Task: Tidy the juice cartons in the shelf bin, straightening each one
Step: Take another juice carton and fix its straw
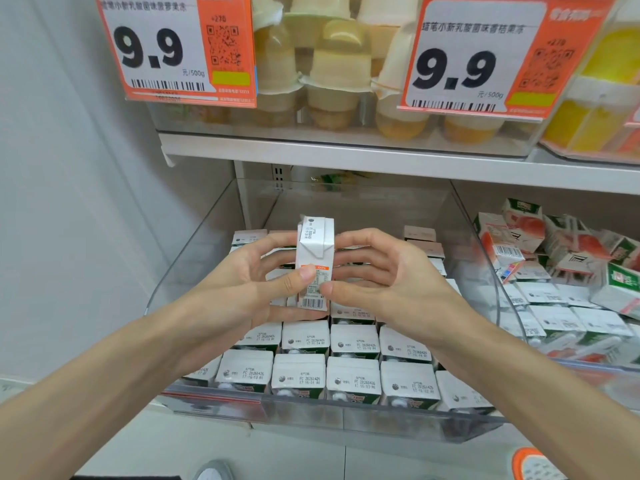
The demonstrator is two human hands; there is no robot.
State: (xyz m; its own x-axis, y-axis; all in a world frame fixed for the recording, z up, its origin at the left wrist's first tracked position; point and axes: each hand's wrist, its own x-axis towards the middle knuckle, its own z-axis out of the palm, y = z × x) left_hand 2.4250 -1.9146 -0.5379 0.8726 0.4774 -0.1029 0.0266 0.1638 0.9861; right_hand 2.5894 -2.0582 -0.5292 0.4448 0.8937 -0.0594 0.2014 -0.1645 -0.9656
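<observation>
A small white juice carton [315, 251] with an orange band and a barcode is held upright above the clear plastic shelf bin [346, 417]. My left hand [249, 282] grips its left side and base, thumb on the front. My right hand [384, 271] holds its right side, thumb near the barcode. Below them, rows of white carton tops [353, 375] with printed dates stand upright and packed in the bin. The cartons directly under my hands are hidden.
A second bin to the right holds jumbled cartons [554, 258], some tipped over. The shelf above [346, 157] carries jelly cups [332, 81] and two orange 9.9 price tags [173, 46]. A grey wall [69, 202] closes the left side. Shoes [214, 472] show below.
</observation>
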